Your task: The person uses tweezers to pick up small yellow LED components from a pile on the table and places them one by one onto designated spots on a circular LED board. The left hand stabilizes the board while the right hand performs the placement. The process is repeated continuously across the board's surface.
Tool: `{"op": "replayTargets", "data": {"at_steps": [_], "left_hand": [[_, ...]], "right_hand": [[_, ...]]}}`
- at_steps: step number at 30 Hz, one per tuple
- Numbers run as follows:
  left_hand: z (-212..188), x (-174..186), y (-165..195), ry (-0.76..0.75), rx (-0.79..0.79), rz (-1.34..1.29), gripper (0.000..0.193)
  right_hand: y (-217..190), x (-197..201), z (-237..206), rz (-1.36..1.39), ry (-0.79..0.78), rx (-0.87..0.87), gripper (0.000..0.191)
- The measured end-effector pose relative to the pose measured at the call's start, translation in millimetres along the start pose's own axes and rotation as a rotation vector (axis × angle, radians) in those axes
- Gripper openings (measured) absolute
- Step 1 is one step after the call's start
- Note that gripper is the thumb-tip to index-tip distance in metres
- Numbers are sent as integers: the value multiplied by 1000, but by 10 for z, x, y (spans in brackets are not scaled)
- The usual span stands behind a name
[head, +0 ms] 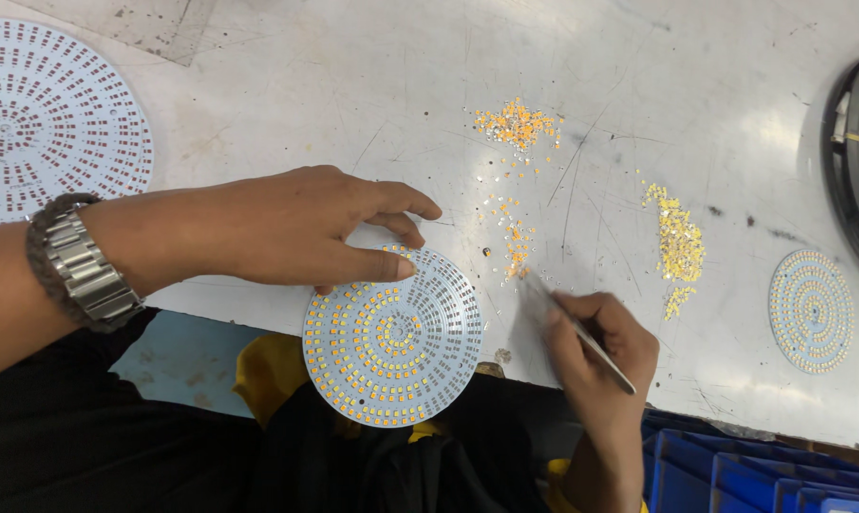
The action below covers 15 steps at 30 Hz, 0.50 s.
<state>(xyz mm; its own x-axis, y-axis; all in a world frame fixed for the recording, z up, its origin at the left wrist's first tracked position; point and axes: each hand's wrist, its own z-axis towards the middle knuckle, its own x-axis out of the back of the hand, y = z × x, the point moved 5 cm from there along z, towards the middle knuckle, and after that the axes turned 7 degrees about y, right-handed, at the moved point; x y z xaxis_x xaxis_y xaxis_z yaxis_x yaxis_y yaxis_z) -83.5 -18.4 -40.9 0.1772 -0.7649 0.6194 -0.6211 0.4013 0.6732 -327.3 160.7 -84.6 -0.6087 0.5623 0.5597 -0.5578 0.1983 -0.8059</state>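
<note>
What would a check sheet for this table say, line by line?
Surface: scratched grey table.
Job's things: round board half over the table's edge, partly filled; tweezers tip at loose chips.
Clutter: chip piles, empty board, small filled board.
Hands: left hand fingers press the board; right hand grips tweezers.
Cables: nothing seen.
Surroundings: blue bins, dark round object.
</note>
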Motion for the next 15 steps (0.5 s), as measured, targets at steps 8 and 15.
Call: {"op": "replayTargets", "data": {"at_steps": [8, 15], "left_hand": [[7, -7, -7, 6, 0, -3, 70], [-6, 0, 2, 7, 13, -25, 70]], "right_hand": [[2, 31, -64, 54, -103, 92, 13], [-102, -41, -59, -48, -168, 129, 16]]}}
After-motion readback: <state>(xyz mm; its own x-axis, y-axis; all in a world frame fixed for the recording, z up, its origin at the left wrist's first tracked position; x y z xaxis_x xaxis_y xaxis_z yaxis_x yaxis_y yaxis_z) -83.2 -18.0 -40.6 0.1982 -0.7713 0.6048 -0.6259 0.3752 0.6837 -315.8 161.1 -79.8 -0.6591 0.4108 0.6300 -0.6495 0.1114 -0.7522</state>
